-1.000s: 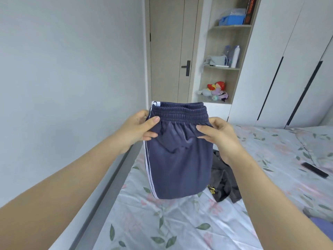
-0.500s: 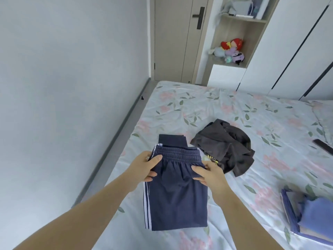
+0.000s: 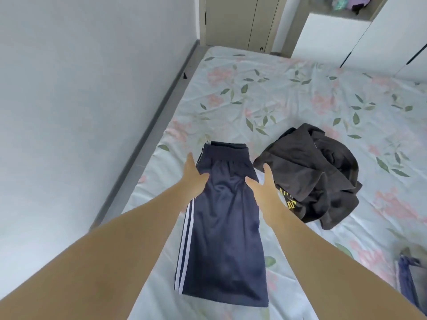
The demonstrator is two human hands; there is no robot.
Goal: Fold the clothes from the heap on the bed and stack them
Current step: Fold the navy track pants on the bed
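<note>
The navy shorts (image 3: 221, 227) lay flat on the bed (image 3: 288, 93), folded lengthwise into a long strip. The waistband was at the far end and the white stripes ran down the left edge. The left hand (image 3: 193, 174) rested against the strip's left side just below the waistband, fingers straight and thumb on the fabric. The right hand (image 3: 265, 184) was at the opposite side, fingers also straight, thumb touching the cloth. The hands were apart and gripped nothing. Just beside the shorts on the right sat a crumpled dark garment (image 3: 318, 172) with yellow print. A blue folded item (image 3: 407, 282) showed partly at the view's right edge.
</note>
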